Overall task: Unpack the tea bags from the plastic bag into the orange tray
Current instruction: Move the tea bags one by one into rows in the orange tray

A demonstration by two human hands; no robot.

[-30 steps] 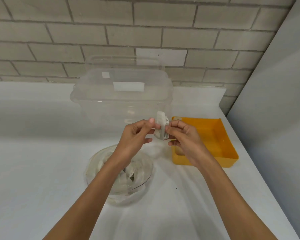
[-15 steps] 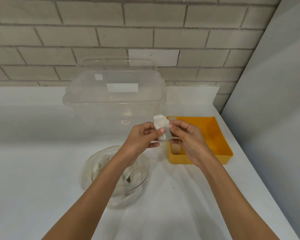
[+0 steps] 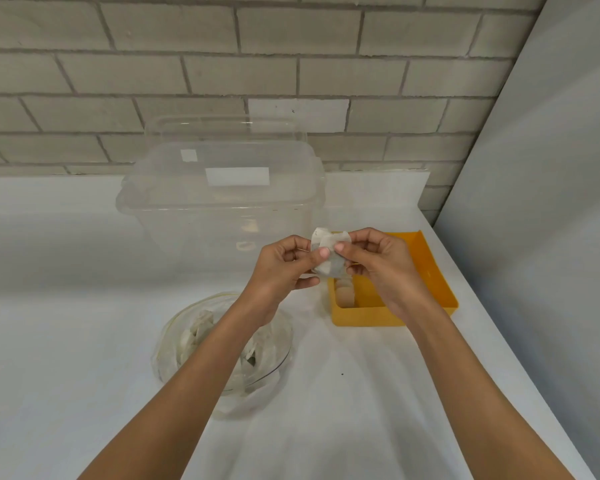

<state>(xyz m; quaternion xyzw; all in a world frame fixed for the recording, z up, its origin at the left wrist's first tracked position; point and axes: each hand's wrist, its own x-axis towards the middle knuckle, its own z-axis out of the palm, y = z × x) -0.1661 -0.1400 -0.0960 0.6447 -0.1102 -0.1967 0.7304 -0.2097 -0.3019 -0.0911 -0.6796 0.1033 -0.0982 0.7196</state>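
We see the left hand and right hand pinching a tea bag between them, thumbs and curled fingers on it, above the orange tray's left end. Pale bags seem to lie in the tray, partly hidden by the right hand. The left forearm covers much of the plastic bag on the desk.

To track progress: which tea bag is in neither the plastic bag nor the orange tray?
The white tea bag pinched between the left hand and right hand, in the air; the others lie inside the plastic bag or the orange tray.
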